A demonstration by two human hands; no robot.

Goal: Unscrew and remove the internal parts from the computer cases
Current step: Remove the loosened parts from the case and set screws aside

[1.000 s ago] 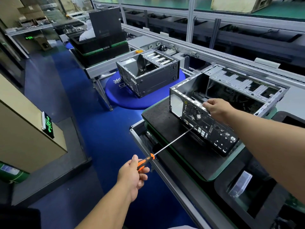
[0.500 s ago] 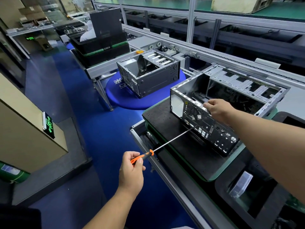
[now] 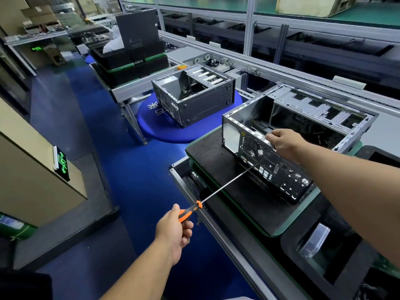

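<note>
An open silver computer case (image 3: 249, 135) lies on a black pad (image 3: 216, 161) with a green edge, its rear panel facing me. My right hand (image 3: 285, 141) grips the top edge of that rear panel. My left hand (image 3: 175, 230) holds the orange-and-black handle of a long screwdriver (image 3: 227, 185). Its thin shaft runs up and to the right, and its tip meets the rear panel near the fan grille's lower edge. A second open, dark grey case (image 3: 194, 98) stands farther back on a round blue surface (image 3: 155, 131).
Stacked black trays (image 3: 129, 59) sit on a table at the back left. A conveyor rail (image 3: 281, 74) runs behind the cases. Black foam trays with a clear plastic piece (image 3: 313, 241) lie at the lower right. Blue floor (image 3: 129, 180) lies between the bench and a beige cabinet (image 3: 32, 176).
My left hand shifted its hold on the screwdriver handle, opening partly half a second ago and now wrapped round it again. The shaft tip stays on the rear panel. My right hand has not moved.
</note>
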